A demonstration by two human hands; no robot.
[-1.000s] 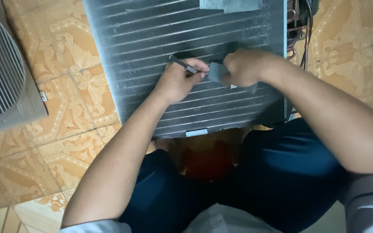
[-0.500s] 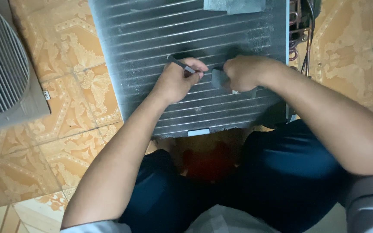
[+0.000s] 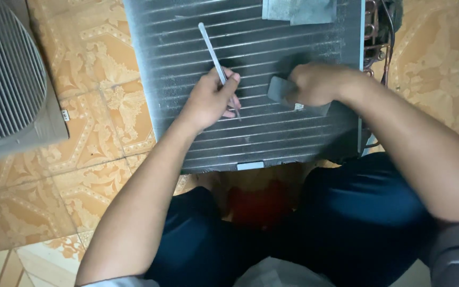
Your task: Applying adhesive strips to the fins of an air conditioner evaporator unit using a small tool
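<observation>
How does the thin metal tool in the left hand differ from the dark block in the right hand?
The thin metal tool is long, slender and pale grey; the dark block is short, broad and nearly black. The tool sticks out well past the left hand, slanting up across the finned coil; the block shows only at one end of the right hand. Both are gripped and lie over the same coil face.

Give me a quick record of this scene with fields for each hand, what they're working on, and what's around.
left hand: holds a thin metal tool, its long end slanting up over the fins
right hand: grips a small dark grey block against the fins
work surface: finned condenser coil, lying flat on the floor
coil's right edge: copper tubing
far left: grey fan grille
floor: patterned orange tiles
</observation>
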